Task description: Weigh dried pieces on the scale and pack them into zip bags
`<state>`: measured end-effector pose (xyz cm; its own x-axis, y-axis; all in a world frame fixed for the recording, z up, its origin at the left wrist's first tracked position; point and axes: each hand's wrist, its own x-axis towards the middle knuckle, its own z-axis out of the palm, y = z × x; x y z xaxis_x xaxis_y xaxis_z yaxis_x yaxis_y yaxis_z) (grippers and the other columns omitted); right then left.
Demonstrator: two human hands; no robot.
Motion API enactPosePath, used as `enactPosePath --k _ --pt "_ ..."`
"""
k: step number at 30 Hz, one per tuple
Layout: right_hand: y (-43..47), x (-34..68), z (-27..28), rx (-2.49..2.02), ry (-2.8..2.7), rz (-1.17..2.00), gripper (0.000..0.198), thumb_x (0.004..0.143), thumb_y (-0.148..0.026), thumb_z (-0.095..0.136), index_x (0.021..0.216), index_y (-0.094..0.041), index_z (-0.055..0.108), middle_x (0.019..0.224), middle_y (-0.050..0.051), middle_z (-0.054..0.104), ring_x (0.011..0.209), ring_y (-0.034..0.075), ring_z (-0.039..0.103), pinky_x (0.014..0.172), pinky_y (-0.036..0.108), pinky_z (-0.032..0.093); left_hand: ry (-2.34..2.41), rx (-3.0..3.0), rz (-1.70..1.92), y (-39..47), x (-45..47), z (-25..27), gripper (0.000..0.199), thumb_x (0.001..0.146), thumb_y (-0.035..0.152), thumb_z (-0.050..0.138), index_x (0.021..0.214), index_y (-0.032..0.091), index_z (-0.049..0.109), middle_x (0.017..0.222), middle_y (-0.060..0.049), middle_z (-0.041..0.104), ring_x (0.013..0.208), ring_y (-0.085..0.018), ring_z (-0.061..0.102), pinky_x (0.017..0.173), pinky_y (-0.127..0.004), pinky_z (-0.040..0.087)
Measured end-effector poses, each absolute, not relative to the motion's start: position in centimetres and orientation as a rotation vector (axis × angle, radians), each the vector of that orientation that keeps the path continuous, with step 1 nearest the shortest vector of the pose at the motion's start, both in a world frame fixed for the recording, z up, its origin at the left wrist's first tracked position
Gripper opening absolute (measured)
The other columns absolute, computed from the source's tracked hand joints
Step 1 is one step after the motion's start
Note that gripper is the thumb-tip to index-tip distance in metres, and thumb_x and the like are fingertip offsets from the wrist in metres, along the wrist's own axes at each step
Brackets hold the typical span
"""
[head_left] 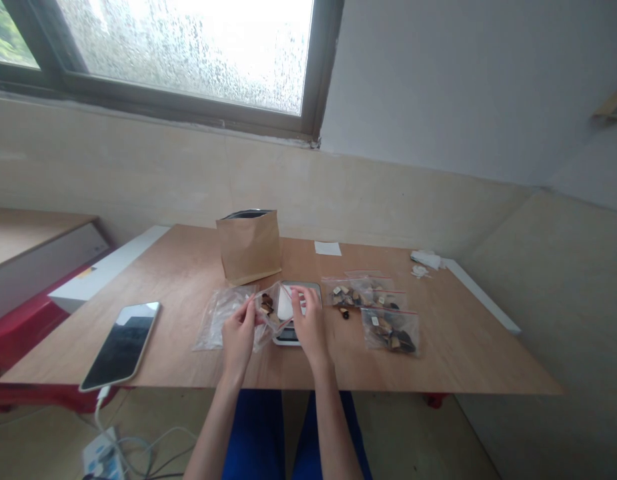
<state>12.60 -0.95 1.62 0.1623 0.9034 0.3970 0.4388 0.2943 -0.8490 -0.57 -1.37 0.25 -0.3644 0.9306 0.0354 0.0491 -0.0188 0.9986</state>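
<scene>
A small clear zip bag [266, 308] with dark brown and tan pieces in it is held up between my two hands. My left hand [239, 333] pinches its left side. At the bag's right edge, along the red zip line, are the bent fingers of my right hand [309, 323]; the exact grip is partly hidden. Beneath the bag and my right hand lies a flat kitchen scale [315, 293], its display partly covered. Flat clear bags [213, 325] lie beside my left hand. To the right are filled zip bags [393, 333] and a loose dark piece [345, 313].
A brown kraft pouch [251, 248] stands with its top open behind the flat bags. A phone [122, 347] with a charging cable lies at the left front edge. White paper [327, 249] and crumpled white items [427, 259] lie farther back. A power strip [103, 455] is below.
</scene>
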Motion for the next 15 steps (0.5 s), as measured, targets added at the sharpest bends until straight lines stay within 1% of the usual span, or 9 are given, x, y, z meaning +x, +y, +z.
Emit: enactPosePath --k 2,6,9,11,13,15 --pt "-1.7 12.8 0.6 -1.344 -1.364 0.602 0.032 0.089 -0.043 0.042 0.105 -0.019 0.056 0.106 0.011 0.060 0.102 0.021 0.056 0.087 0.035 0.046 1.500 1.012 1.517 -1.4 -0.4 0.2 0.045 0.073 0.048 0.057 0.099 0.012 0.068 0.062 -0.001 0.064 0.058 -0.016 0.058 0.055 -0.026 0.045" --pt "-3.0 12.7 -0.6 -1.282 -1.378 0.907 0.049 0.083 -0.046 0.054 0.124 -0.021 0.043 0.118 0.011 0.058 0.109 0.021 0.056 0.091 0.036 0.046 1.386 0.898 1.613 -1.7 0.1 0.3 0.051 0.073 0.049 0.058 0.109 0.012 0.064 0.070 -0.002 0.065 0.062 -0.014 0.058 0.059 -0.025 0.046" --pt "-3.4 12.1 -0.3 -1.197 -1.422 0.952 0.057 0.076 -0.040 0.064 0.126 -0.022 0.044 0.125 0.010 0.056 0.115 0.021 0.053 0.096 0.036 0.043 1.279 0.808 1.645 -2.1 0.9 0.6 0.056 0.073 0.048 0.061 0.116 0.014 0.058 0.072 -0.001 0.064 0.063 -0.013 0.058 0.062 -0.024 0.047" --pt "-3.4 11.7 0.2 -1.168 -1.447 0.926 0.050 0.075 -0.036 0.065 0.121 -0.023 0.051 0.121 0.008 0.059 0.112 0.021 0.055 0.094 0.035 0.043 1.230 0.782 1.617 -2.4 1.5 1.0 0.058 0.073 0.049 0.061 0.120 0.014 0.053 0.071 0.000 0.062 0.062 -0.012 0.059 0.061 -0.024 0.047" --pt "-3.4 11.3 0.6 -1.139 -1.471 0.903 0.035 0.081 -0.032 0.059 0.114 -0.022 0.058 0.112 0.006 0.064 0.104 0.020 0.059 0.090 0.032 0.046 1.187 0.778 1.588 -2.8 2.0 1.5 0.057 0.074 0.049 0.060 0.119 0.015 0.051 0.072 -0.001 0.063 0.063 -0.012 0.060 0.062 -0.024 0.048" --pt "-3.5 11.3 0.9 -1.109 -1.471 0.876 0.026 0.086 -0.030 0.052 0.108 -0.021 0.062 0.107 0.006 0.066 0.098 0.019 0.061 0.087 0.031 0.046 1.123 0.792 1.567 -3.0 2.3 1.8 0.052 0.077 0.049 0.056 0.118 0.017 0.052 0.077 -0.002 0.064 0.068 -0.013 0.061 0.063 -0.024 0.048"
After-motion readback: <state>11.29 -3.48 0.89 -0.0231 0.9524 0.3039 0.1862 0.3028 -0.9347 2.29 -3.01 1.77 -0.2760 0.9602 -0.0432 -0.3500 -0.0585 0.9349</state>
